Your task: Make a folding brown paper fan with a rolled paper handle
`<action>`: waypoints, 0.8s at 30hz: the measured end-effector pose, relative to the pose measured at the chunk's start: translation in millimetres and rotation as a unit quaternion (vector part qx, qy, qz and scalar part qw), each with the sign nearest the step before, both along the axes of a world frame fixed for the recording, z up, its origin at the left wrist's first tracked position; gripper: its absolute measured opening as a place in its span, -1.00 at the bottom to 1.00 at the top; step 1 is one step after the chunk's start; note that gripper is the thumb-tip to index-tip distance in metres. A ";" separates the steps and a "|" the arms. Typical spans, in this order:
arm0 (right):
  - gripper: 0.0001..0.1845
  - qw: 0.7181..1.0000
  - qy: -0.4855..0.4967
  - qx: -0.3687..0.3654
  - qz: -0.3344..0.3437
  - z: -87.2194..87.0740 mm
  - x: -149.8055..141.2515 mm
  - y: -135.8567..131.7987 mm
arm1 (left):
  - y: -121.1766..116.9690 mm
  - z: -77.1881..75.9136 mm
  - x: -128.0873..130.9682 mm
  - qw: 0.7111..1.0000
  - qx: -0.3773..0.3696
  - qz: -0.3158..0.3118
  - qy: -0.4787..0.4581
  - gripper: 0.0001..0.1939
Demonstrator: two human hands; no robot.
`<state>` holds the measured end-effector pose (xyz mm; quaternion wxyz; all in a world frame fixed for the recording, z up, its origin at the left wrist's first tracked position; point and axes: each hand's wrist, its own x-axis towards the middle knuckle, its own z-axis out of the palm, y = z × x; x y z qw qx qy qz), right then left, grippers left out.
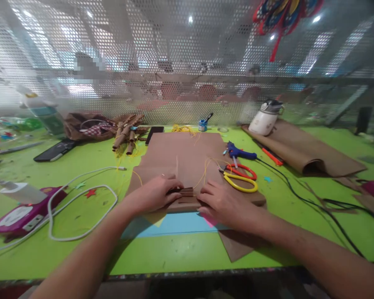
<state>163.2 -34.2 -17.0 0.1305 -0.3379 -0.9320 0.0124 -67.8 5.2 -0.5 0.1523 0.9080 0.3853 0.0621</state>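
Small folded strips of brown paper (185,192) lie across the front of a large brown paper sheet (187,153). My left hand (160,192) pinches their left end between thumb and fingers. Just past their right end, my right hand (220,201) is closed, its fingertips low against the brown paper; what they hold, if anything, is hidden. A thin yellow string (203,178) loops up between the hands. Scissors with red and yellow handles (241,182) lie on the sheet beside my right hand. Light blue paper (180,225) shows beneath the brown sheet.
A blue glue gun (241,153) trails a black cord to the right. Rolled brown paper (308,149) and a white bottle (266,118) stand behind it. Leftward are a white cable (81,238), a purple power strip (28,211), a phone (54,150) and paper rolls (124,135).
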 end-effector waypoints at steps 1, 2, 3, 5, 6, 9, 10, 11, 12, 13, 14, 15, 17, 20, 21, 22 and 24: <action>-0.81 1.000 0.000 -0.001 -0.001 0.0 0.1 0.2 | 0.4 0.4 -0.5 1.000 -0.003 -0.002 -0.001 -0.71; -0.80 1.000 0.000 -0.002 -0.002 0.2 0.3 0.4 | 1.0 0.5 -0.9 1.000 -0.004 -0.004 -0.004 -0.71; -0.80 1.000 0.002 -0.002 -0.004 0.4 0.6 0.6 | 1.7 0.2 -1.4 1.000 -0.005 -0.003 -0.007 -0.71; -0.77 1.000 0.012 -0.006 -0.008 0.4 1.4 1.0 | 3.4 -1.5 -1.8 1.000 -0.004 0.001 -0.013 -0.71; -0.76 1.000 0.021 -0.012 -0.008 0.2 1.9 1.3 | 4.2 -2.8 -1.8 1.000 -0.003 0.004 -0.016 -0.72; -0.73 0.998 0.048 -0.032 -0.008 -1.9 4.2 3.3 | 6.0 -6.6 -0.3 1.000 -0.002 0.013 -0.015 -0.74; -0.73 0.998 0.056 -0.037 -0.006 -3.0 5.0 4.3 | 6.1 -7.2 0.6 1.000 -0.002 0.018 -0.012 -0.72; -0.73 0.997 0.065 -0.041 -0.005 -4.2 5.8 5.5 | 5.9 -7.3 1.5 1.000 -0.004 0.023 -0.009 -0.70; -0.74 0.996 0.075 -0.046 -0.003 -5.5 6.5 6.9 | 5.4 -6.8 2.5 1.000 -0.007 0.025 -0.006 -0.67; -0.75 0.995 0.087 -0.052 -0.005 -6.7 7.1 8.3 | 4.7 -5.7 3.3 1.000 -0.011 0.024 -0.005 -0.65; -0.75 0.993 0.100 -0.058 -0.009 -7.9 7.5 9.6 | 3.8 -4.0 3.9 1.000 -0.017 0.021 -0.006 -0.62; -0.76 0.992 0.113 -0.063 -0.015 -8.9 7.7 10.8 | 2.8 -1.8 4.2 1.000 -0.022 0.013 -0.011 -0.61; -0.78 0.989 0.131 -0.069 -0.025 -10.4 7.5 12.6 | 0.8 3.2 3.8 0.999 -0.034 0.017 -0.024 -0.56; -0.81 0.989 0.131 -0.069 -0.022 -10.6 5.9 13.3 | -1.9 10.1 1.4 0.998 -0.059 0.012 -0.028 -0.58; -0.82 0.990 0.124 -0.067 -0.020 -9.9 5.3 13.1 | -2.7 11.8 0.5 0.998 -0.065 0.011 -0.022 -0.63; -0.82 0.991 0.117 -0.067 -0.018 -8.8 4.8 12.7 | -3.5 13.0 -0.3 0.998 -0.068 0.010 -0.014 -0.68; -0.82 0.992 0.102 -0.071 -0.014 -5.2 4.1 11.7 | -5.0 14.0 -1.6 0.998 -0.068 0.016 -0.001 -0.67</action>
